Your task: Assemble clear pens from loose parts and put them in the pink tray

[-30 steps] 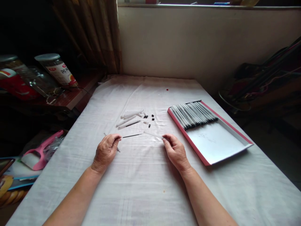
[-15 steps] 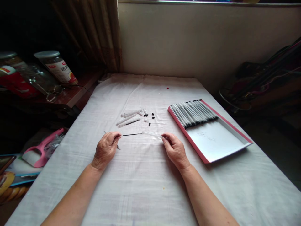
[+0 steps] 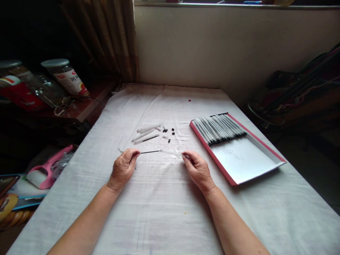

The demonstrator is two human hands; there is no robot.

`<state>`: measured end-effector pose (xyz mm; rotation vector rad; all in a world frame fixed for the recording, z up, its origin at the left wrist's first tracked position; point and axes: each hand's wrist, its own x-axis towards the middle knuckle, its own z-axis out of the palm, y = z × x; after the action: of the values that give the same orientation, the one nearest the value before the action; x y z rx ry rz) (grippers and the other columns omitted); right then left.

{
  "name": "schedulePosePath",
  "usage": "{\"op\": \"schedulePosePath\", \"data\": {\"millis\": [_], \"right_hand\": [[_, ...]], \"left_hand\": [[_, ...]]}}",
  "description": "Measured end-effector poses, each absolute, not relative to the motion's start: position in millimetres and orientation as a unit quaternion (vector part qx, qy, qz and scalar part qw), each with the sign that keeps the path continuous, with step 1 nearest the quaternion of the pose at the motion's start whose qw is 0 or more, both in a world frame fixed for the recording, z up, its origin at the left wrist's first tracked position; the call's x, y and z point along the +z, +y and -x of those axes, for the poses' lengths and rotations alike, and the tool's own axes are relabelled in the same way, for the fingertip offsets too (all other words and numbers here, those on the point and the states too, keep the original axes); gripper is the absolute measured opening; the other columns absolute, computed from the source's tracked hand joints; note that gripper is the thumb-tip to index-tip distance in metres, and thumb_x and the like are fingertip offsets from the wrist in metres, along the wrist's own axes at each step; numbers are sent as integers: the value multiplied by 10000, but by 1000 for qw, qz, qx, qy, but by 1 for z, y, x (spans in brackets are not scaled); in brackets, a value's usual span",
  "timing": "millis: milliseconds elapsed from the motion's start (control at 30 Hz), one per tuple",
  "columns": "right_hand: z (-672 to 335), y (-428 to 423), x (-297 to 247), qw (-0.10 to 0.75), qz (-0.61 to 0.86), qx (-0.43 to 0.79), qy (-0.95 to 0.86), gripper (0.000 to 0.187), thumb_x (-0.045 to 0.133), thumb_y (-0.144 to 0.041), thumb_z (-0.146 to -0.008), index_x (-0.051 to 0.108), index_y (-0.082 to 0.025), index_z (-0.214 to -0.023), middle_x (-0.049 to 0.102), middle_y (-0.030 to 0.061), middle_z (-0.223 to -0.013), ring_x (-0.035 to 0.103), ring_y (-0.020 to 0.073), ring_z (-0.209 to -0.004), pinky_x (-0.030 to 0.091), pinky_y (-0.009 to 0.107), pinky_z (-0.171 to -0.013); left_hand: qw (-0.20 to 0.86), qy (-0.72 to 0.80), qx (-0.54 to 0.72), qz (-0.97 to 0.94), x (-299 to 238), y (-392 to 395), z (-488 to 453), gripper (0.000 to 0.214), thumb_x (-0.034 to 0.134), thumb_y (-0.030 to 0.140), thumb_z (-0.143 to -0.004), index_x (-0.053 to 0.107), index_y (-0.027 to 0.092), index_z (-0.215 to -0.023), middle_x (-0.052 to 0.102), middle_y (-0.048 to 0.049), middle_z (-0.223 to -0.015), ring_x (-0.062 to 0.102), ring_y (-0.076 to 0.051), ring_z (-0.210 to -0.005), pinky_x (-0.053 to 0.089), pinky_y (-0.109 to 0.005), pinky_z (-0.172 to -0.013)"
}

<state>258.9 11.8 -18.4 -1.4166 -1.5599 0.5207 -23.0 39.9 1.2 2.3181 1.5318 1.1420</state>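
Between finger and thumb, my left hand (image 3: 124,165) pinches a thin black pen refill (image 3: 150,152). My right hand (image 3: 195,168) is closed on the near end of a clear pen barrel (image 3: 170,153). The refill's far end meets the barrel's left opening, both held level above the cloth. Behind them lie several clear barrels (image 3: 148,128), one with a dark refill (image 3: 151,138) inside. Small black pen parts (image 3: 173,133) are scattered beside these. A thin piece partly hidden under my left hand shows only its ends.
To the right, a pink-edged box lid (image 3: 255,168) holds a row of assembled pens (image 3: 219,128). A white cloth (image 3: 156,212) covers the table. On the left stand jars (image 3: 67,78) and glasses (image 3: 62,106) on a brown shelf, with a pink-handled tool (image 3: 47,173) lower down.
My left hand has moved slightly right, bringing the refill a little further into the barrel. My right hand stays almost where it was.
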Motion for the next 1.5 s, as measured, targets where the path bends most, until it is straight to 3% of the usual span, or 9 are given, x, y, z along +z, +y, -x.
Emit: {"op": "schedulePosePath", "data": {"millis": [267,467,567,733,967,1133,1267,1367,1500], "right_hand": [[-271,14,-15,451,567,226,-652,171,544,-306,-873,683,-223,-928,692,55,-894,652,181,-782,525,286,-670],[-269,13,-12,436,557,220,-671,166,544,-303,-873,690,-233,-912,700,52,-879,660,192,-790,531,314,-735],[-265,12,-13,429,551,222,-680,172,534,-303,-887,684,-230,-931,704,54,-892,663,194,-801,531,313,-740],[-256,11,-15,415,542,212,-700,155,542,-275,-883,684,-243,-936,707,52,-888,663,202,-825,527,323,-756],[-243,11,-15,421,529,220,-703,205,553,-241,-860,710,-261,-989,716,62,-926,668,203,-844,533,333,-778],[-251,16,-14,510,554,278,-596,182,558,-293,-842,707,-222,-919,714,66,-895,665,202,-842,529,331,-780],[-264,22,-13,562,577,383,-452,281,593,-401,-788,678,-185,-947,712,69,-844,641,177,-704,513,293,-607],[-271,26,-11,605,555,447,-355,339,652,-442,-726,668,-179,-939,707,69,-844,609,144,-635,463,246,-520],[-276,28,-11,632,523,490,-294,362,710,-440,-665,671,-194,-928,701,57,-857,603,131,-633,439,229,-506]], "left_hand": [[125,494,349,-787,-4,52,22,160,459,268,-904,609,216,-917,687,-23,-847,658,-167,-773,527,-277,-750],[157,487,348,-786,-4,49,18,186,449,287,-917,620,213,-922,700,-39,-891,669,-179,-840,528,-297,-808],[212,464,347,-787,-2,45,7,279,409,316,-940,596,195,-1109,685,-89,-1107,637,-203,-1058,485,-347,-952],[286,432,336,-786,-1,52,-11,545,367,499,-937,454,170,-1362,494,-140,-1421,430,-255,-1337,336,-426,-1113],[343,429,397,-736,4,78,-52,644,350,645,-890,542,172,-1283,571,-148,-1334,485,-265,-1286,328,-426,-1109],[388,391,526,-648,12,98,-76,517,402,568,-911,578,168,-1187,648,-131,-1206,588,-230,-1156,413,-383,-1032],[343,456,518,-637,11,119,-72,328,534,447,-867,647,179,-1019,703,-76,-964,654,-196,-920,501,-335,-869],[236,495,367,-751,8,124,-70,194,577,335,-835,701,204,-907,698,-67,-892,642,-202,-812,504,-336,-778],[73,503,205,-836,9,117,-85,158,628,327,-816,716,211,-877,685,-91,-894,628,-258,-871,478,-369,-776]]}}
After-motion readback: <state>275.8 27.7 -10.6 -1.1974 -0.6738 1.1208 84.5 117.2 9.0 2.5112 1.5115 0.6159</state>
